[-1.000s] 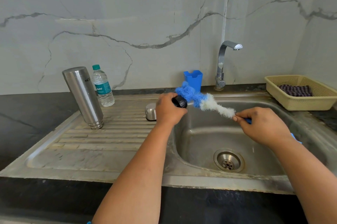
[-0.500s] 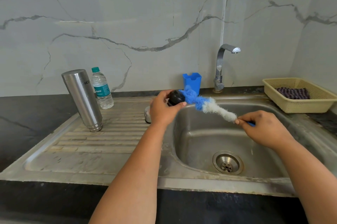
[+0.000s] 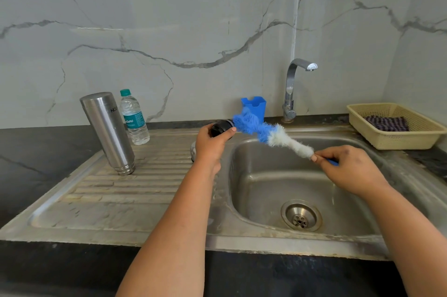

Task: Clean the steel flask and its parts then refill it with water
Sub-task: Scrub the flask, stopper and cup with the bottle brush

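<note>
My left hand [image 3: 210, 143] holds the black flask cap [image 3: 221, 128] over the sink [image 3: 256, 183] edge. My right hand [image 3: 348, 166] pinches the brush [image 3: 271, 134] — its blue end touches the cap. The steel flask [image 3: 107, 131] stands upside down on the draining board — beside a water bottle [image 3: 134, 117].

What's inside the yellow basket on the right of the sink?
A dark striped cloth lies folded in the yellow basket. Whatever sits under the cloth or low behind the near wall is hidden.

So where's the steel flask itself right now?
The steel flask stands upside down on the ribbed draining board, left of the sink basin, beside the plastic water bottle; neither hand touches it.
</note>
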### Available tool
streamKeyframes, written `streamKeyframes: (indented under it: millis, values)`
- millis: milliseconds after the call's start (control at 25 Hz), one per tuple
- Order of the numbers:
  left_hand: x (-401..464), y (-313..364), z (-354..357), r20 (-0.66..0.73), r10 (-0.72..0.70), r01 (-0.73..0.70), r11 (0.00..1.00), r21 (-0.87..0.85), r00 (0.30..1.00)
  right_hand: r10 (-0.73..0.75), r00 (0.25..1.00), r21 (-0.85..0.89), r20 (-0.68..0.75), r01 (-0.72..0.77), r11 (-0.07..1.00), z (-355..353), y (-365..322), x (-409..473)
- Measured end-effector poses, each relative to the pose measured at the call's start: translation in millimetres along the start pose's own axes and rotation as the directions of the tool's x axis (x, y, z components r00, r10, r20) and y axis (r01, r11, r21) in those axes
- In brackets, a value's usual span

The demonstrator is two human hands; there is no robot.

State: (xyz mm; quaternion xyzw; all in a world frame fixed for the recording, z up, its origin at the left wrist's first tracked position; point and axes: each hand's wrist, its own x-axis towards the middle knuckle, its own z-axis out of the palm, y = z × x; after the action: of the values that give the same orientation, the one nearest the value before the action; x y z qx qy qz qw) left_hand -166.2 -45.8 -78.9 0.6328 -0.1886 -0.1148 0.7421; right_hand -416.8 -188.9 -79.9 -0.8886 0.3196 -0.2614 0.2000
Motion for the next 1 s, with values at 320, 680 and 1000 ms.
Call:
streamKeyframes:
  millis: [320,680,1000]
  values:
    - [-6.5,5.0,4.5,0.152,-0.132,0.157,0.973,-0.167,0.980,0.010,1.000,0.017,0.003,-0.010,1.000,2.7,3.7,3.4]
    - [-4.3,11.7,-1.7,0.192,-0.251,0.304,0.888,-0.344,0.949,-0.012,0.999,0.032,0.042,0.011,0.999,4.5,4.2,2.4]
    - [-3.2,6.9,6.0,0.074,-0.188,0.202,0.893,-0.402,0.979,-0.017,0.999,0.018,0.043,0.017,1.000,9.9,-4.6,1.0]
